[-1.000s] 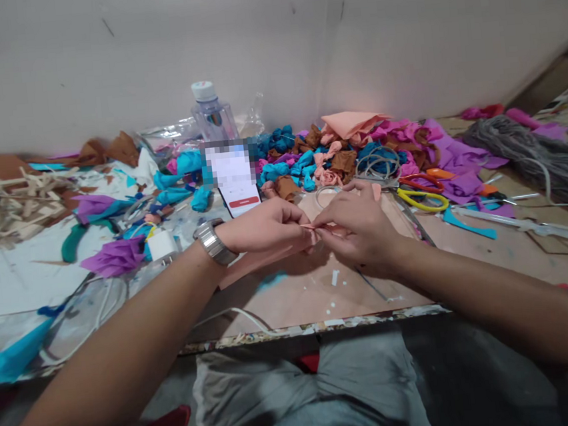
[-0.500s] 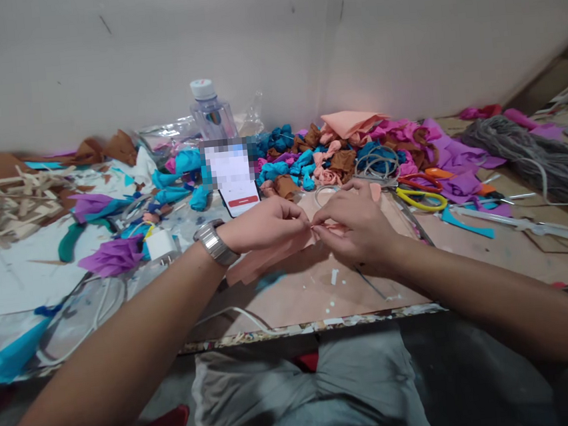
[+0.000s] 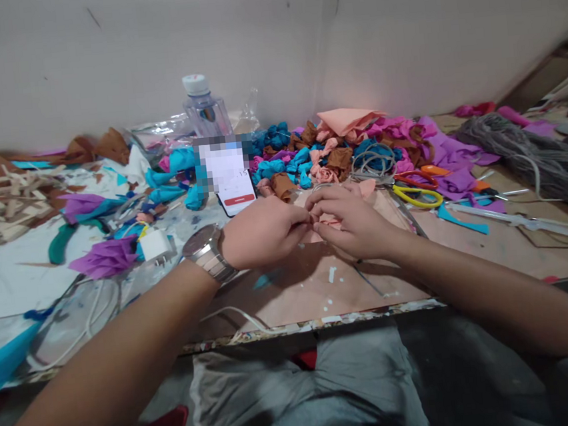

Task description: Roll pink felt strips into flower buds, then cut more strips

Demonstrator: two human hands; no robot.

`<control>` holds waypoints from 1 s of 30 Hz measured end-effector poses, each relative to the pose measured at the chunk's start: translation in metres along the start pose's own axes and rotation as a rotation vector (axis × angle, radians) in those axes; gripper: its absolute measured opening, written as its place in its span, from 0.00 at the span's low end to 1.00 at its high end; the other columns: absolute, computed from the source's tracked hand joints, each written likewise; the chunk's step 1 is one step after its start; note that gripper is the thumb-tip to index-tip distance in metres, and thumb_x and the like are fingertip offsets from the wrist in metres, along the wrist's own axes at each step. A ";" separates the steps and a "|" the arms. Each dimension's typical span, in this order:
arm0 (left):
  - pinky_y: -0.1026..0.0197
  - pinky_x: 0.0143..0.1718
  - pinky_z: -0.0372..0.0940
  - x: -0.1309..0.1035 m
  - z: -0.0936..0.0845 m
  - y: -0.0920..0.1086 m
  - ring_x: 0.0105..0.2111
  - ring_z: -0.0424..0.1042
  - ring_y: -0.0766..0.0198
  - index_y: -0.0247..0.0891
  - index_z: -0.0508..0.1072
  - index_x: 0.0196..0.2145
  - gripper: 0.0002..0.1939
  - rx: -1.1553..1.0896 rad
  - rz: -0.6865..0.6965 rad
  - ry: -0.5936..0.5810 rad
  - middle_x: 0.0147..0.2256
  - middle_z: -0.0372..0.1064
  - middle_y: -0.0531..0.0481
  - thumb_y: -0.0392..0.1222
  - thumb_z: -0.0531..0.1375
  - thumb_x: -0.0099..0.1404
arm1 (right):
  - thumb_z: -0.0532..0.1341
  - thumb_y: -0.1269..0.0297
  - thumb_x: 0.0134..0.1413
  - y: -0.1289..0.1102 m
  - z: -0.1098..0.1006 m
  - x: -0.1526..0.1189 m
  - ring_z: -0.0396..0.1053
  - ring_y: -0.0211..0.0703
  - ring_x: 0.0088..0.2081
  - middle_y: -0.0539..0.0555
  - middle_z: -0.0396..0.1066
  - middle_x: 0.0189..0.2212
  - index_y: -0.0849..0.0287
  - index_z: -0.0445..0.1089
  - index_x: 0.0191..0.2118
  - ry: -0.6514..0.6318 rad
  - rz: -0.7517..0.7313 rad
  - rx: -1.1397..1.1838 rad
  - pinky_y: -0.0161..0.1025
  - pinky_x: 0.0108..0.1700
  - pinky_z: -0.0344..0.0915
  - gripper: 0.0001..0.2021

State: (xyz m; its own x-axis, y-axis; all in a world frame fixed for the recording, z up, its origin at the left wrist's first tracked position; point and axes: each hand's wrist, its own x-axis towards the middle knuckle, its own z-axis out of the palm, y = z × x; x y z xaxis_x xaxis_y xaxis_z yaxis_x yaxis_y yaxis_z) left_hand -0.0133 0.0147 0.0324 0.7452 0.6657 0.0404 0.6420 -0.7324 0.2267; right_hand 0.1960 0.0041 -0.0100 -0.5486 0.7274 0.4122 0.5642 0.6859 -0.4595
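Note:
My left hand (image 3: pixel 266 231), a metal watch on its wrist, is closed with its back turned up and its fingertips pinched together. They meet those of my right hand (image 3: pixel 352 223) over the middle of the worktop. Between them shows a small part of a peach crepe paper piece (image 3: pixel 312 236), mostly covered by the fingers. My right hand pinches this paper too, its fingers curled from the other side. Just beyond the hands lies a heap of twisted crepe paper pieces (image 3: pixel 304 161) in blue, brown, peach and pink.
A phone (image 3: pixel 233 178) leans before a clear bottle (image 3: pixel 207 116). Yellow-handled scissors (image 3: pixel 418 198) and a glue gun (image 3: pixel 515 217) lie right, near a grey cord bundle (image 3: pixel 534 155). Left are a white charger (image 3: pixel 155 245), green-handled pliers (image 3: pixel 61 244) and wood sticks (image 3: pixel 11 199).
My left hand has rolled over, its back now facing up. The peach paper strip that stuck out below it is now mostly hidden. The view has shifted slightly.

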 end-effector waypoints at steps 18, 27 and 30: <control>0.62 0.28 0.52 0.000 -0.005 -0.005 0.26 0.71 0.64 0.35 0.80 0.37 0.16 -0.122 0.023 0.054 0.28 0.77 0.46 0.46 0.56 0.72 | 0.63 0.71 0.57 0.005 -0.006 0.004 0.72 0.48 0.46 0.54 0.76 0.40 0.56 0.71 0.32 0.090 -0.051 0.117 0.46 0.53 0.62 0.04; 0.63 0.29 0.54 -0.001 -0.007 -0.007 0.26 0.69 0.66 0.34 0.81 0.36 0.15 -0.210 0.040 0.052 0.28 0.76 0.48 0.45 0.57 0.71 | 0.59 0.71 0.59 0.005 -0.004 0.004 0.70 0.51 0.49 0.58 0.75 0.44 0.57 0.67 0.32 0.057 -0.078 0.073 0.50 0.54 0.60 0.05; 0.64 0.30 0.55 -0.001 -0.009 -0.011 0.26 0.68 0.67 0.34 0.80 0.35 0.15 -0.242 0.049 0.047 0.27 0.75 0.49 0.46 0.57 0.71 | 0.58 0.71 0.59 0.006 -0.005 0.003 0.69 0.50 0.49 0.58 0.74 0.45 0.56 0.66 0.32 0.044 -0.076 0.076 0.49 0.54 0.61 0.05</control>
State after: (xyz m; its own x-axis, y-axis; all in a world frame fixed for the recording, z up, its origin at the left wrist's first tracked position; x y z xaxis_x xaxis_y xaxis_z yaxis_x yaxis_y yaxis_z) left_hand -0.0227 0.0231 0.0383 0.7613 0.6405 0.1011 0.5392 -0.7119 0.4499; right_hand 0.2006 0.0104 -0.0071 -0.5596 0.6744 0.4817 0.4725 0.7371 -0.4831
